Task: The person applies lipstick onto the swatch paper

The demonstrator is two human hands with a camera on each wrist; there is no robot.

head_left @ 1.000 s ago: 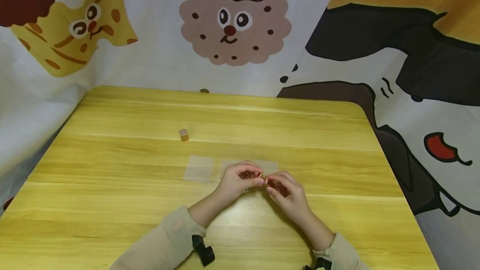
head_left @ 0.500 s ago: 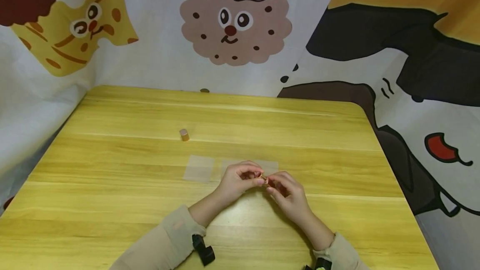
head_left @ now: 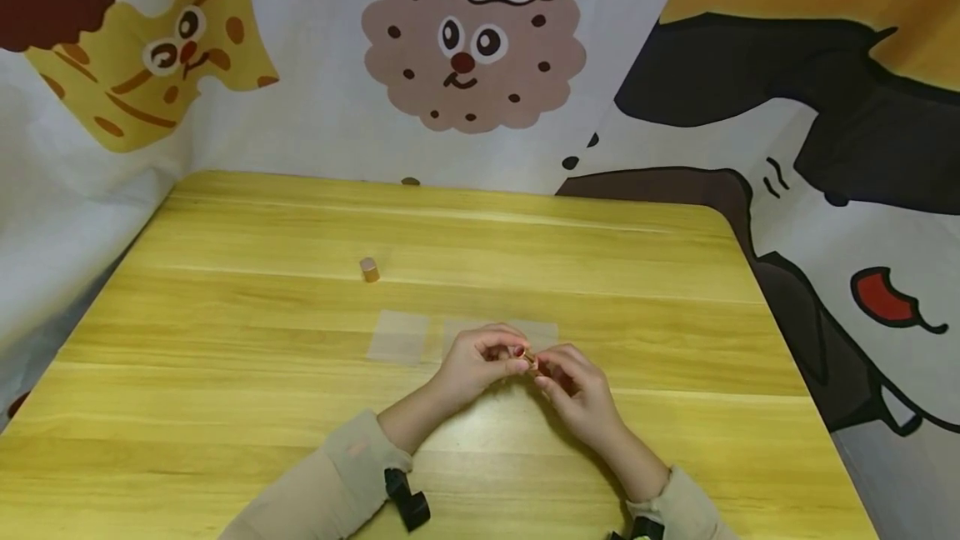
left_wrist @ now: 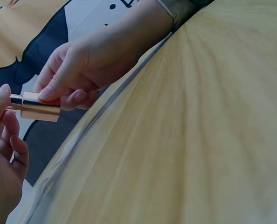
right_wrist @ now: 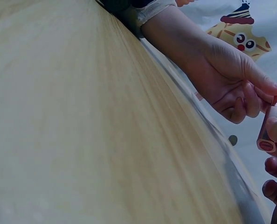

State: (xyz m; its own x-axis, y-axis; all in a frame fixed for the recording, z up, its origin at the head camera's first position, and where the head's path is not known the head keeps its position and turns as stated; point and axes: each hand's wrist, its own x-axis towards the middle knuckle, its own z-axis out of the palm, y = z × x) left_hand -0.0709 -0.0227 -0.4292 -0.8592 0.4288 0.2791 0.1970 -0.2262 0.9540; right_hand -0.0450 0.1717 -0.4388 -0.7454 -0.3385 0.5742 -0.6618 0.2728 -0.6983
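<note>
Crosswise between them, the small rose-gold metal lipstick tube [left_wrist: 36, 107] lay level, its long axis spanning left hand [head_left: 476, 365] to right hand [head_left: 573, 386], each pinching one end.

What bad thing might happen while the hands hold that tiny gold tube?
The gold tube is only pinched between the left hand and right hand above the table, so it might slip and roll. The small cap stands alone farther back and could get knocked over.
</note>
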